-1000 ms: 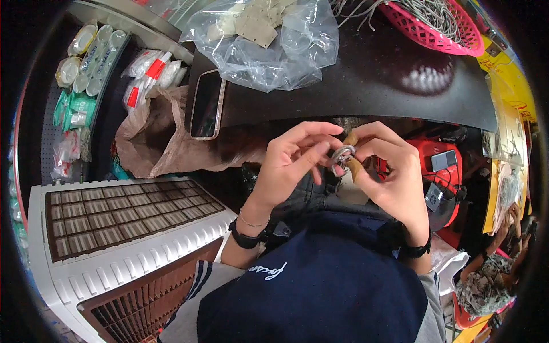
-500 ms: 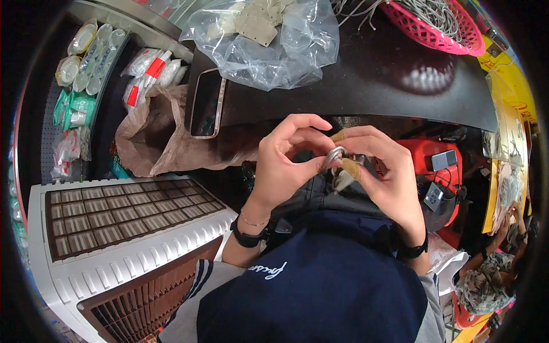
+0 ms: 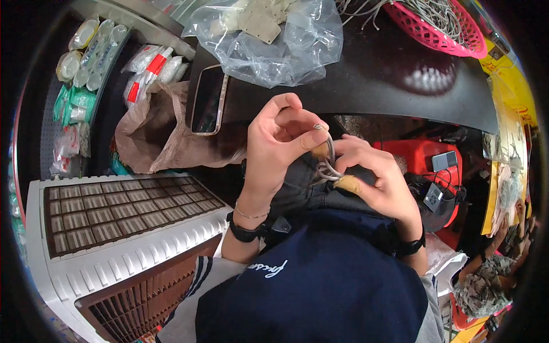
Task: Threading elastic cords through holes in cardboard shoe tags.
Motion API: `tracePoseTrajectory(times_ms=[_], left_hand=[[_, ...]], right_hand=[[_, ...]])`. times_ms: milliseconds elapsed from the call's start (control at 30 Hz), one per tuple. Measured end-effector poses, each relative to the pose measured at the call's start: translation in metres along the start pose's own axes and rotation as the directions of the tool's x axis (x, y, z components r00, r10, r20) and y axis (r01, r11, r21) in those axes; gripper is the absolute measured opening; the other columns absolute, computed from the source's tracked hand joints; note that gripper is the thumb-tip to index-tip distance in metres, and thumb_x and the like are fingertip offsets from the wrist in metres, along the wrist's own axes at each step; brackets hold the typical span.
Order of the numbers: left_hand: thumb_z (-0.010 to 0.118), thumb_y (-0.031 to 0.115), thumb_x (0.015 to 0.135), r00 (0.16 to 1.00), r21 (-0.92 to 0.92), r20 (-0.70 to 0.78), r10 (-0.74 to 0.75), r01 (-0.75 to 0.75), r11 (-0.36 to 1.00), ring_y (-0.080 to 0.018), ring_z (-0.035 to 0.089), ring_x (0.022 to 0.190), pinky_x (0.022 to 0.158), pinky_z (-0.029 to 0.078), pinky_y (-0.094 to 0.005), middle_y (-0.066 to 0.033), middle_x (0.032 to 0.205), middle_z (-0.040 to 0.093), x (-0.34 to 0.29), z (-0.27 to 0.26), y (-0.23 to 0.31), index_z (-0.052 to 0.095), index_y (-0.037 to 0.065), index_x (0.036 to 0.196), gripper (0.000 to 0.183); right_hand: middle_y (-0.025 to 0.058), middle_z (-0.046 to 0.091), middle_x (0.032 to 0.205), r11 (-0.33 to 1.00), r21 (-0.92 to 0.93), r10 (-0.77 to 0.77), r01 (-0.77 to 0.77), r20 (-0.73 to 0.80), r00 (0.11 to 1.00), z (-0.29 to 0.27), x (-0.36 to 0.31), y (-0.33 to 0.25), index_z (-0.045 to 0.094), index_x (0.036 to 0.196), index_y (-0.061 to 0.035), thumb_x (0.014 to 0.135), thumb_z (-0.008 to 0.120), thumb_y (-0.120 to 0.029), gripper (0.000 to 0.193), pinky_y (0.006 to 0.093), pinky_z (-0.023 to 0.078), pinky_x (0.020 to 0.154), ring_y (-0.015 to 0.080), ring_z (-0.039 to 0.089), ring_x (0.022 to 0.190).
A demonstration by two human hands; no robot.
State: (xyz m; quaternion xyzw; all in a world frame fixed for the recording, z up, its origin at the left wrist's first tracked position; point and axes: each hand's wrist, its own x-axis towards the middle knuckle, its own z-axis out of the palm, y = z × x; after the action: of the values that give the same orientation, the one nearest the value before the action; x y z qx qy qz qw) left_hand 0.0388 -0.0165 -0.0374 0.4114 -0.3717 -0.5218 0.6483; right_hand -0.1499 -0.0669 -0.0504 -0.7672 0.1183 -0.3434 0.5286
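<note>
A grey cord, looped in a small coil, is held between my two hands above my lap. My left hand is closed, its thumb and fingers pinching the cord's upper part, and a short end pokes up above the thumb. Lower and to the right, my right hand pinches the loops between thumb and forefinger. Tan tape or finger covers wrap some fingertips, including the right thumb. Part of the cord is hidden behind the fingers.
Ahead is a dark table bearing a phone, a clear plastic bag of beige square pieces and a pink basket of grey cords. A white air cooler stands left; a red stool is at right.
My left hand has risen slightly, drawing a cord end upward. My right hand has lowered a little, and the coil between the hands now hangs longer and more open.
</note>
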Motion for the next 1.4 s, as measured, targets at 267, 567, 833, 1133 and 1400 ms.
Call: tracePoseTrajectory(times_ms=[267, 567, 833, 1133, 1400], left_hand=[[0.074, -0.005, 0.075, 0.997, 0.062, 0.002, 0.082, -0.082, 0.995, -0.0127, 0.065, 0.084, 0.078, 0.051, -0.0243, -0.0102, 0.090, 0.068, 0.011, 0.003, 0.002, 0.046, 0.002, 0.107, 0.043], [0.070, -0.007, 0.077, 0.990, -0.025, -0.069, 0.126, -0.128, 0.991, -0.0141, 0.063, 0.086, 0.080, 0.051, -0.0256, -0.0105, 0.092, 0.065, 0.024, 0.001, 0.003, 0.047, 0.004, 0.107, 0.040], [0.069, -0.009, 0.078, 0.934, -0.022, -0.168, 0.317, -0.325, 0.946, -0.0128, 0.058, 0.089, 0.084, 0.047, -0.0247, -0.0091, 0.090, 0.064, 0.036, -0.014, 0.019, 0.043, 0.003, 0.108, 0.041], [0.069, -0.009, 0.078, 0.945, 0.034, -0.159, 0.286, -0.285, 0.958, -0.0111, 0.056, 0.086, 0.082, 0.047, -0.0230, -0.0078, 0.091, 0.062, 0.031, -0.004, 0.022, 0.041, 0.003, 0.109, 0.044], [0.066, -0.013, 0.078, 0.924, -0.010, -0.209, 0.321, -0.330, 0.944, -0.0131, 0.056, 0.085, 0.083, 0.045, -0.0264, -0.0061, 0.086, 0.060, 0.034, -0.003, 0.023, 0.038, 0.006, 0.109, 0.045]], right_hand=[[0.0142, 0.059, 0.113, 0.942, 0.188, 0.253, -0.278, 0.146, 0.956, 0.008, -0.003, -0.005, 0.058, 0.094, -0.0002, 0.072, 0.068, 0.005, 0.024, 0.0331, 0.049, 0.086, 0.0217, 0.061, 0.098], [0.0149, 0.046, 0.126, 0.904, 0.353, 0.234, -0.243, 0.066, 0.970, 0.018, -0.006, -0.008, 0.039, 0.125, -0.0019, 0.068, 0.065, 0.014, 0.065, 0.0316, 0.052, 0.078, 0.0175, 0.062, 0.086], [0.0096, 0.061, 0.104, 0.889, 0.391, 0.255, -0.237, 0.007, 0.967, 0.018, -0.003, -0.009, 0.044, 0.124, -0.0011, 0.070, 0.068, 0.010, 0.060, 0.0276, 0.050, 0.077, 0.0144, 0.064, 0.082], [0.0087, 0.065, 0.085, 0.870, 0.408, 0.356, -0.278, -0.128, 0.926, 0.020, -0.003, 0.009, 0.040, 0.092, -0.0060, 0.081, 0.067, 0.004, 0.030, 0.0274, 0.050, 0.076, 0.0155, 0.065, 0.083], [0.0008, 0.061, 0.082, 0.919, 0.299, 0.318, -0.256, -0.182, 0.931, 0.010, -0.006, 0.004, 0.054, 0.091, -0.0016, 0.077, 0.070, 0.004, 0.022, 0.0217, 0.046, 0.070, 0.0054, 0.058, 0.078]])
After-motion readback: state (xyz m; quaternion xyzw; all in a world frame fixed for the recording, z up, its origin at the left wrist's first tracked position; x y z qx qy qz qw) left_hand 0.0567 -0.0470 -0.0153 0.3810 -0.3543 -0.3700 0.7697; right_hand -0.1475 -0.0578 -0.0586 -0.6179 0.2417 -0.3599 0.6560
